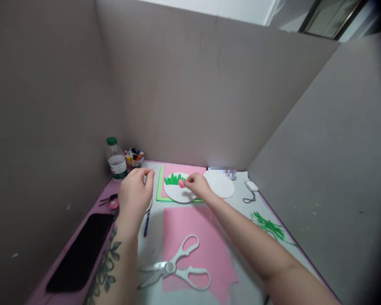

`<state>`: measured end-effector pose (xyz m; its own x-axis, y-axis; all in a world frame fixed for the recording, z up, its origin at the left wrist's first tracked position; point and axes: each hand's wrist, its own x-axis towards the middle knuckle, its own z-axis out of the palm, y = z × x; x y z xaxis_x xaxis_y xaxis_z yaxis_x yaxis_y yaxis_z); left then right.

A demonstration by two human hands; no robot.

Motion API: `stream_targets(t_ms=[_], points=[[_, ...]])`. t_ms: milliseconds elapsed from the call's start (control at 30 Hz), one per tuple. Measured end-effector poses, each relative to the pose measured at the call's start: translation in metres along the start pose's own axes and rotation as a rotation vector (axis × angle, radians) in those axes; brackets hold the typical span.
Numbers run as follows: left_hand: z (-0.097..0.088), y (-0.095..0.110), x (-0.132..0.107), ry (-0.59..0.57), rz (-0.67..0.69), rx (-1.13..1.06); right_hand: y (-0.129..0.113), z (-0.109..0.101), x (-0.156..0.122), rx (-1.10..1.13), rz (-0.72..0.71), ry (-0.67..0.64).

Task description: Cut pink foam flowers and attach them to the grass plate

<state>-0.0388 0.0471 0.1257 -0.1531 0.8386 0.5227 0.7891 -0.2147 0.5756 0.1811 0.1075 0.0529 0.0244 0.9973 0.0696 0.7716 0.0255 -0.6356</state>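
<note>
My right hand pinches a small pink paper piece above a white paper disc. Spiky green paper grass lies across the upper left of that disc. Under the disc are a pink sheet and a green sheet. My left hand is raised to the left of the disc, with thumb and fingertips pressed together; whether anything is between them I cannot make out. White-handled scissors lie with blades apart on a cut pink sheet nearer to me.
A second white disc lies at right, with green paper strips and a white corded device beyond it. At left are a black phone, a bottle, a cup of markers and a pencil. Grey walls enclose the table.
</note>
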Motion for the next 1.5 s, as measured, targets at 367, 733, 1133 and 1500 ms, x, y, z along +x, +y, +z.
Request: stream_targets(t_ms=[367,733,1133,1500], points=[[-0.023,-0.033,0.011,-0.084,-0.114,0.18,-0.021,0.063,0.089,-0.225,0.235,-0.368],[-0.022,-0.03,0.013,-0.106,-0.127,0.186,-0.027,0.065,0.091,-0.268,0.318,-0.404],[-0.018,-0.03,0.013,-0.118,-0.098,0.122,-0.012,0.072,0.094,-0.185,0.289,-0.372],[-0.025,-0.031,0.013,-0.081,-0.106,0.035,0.011,0.025,0.041,-0.126,-0.126,-0.348]])
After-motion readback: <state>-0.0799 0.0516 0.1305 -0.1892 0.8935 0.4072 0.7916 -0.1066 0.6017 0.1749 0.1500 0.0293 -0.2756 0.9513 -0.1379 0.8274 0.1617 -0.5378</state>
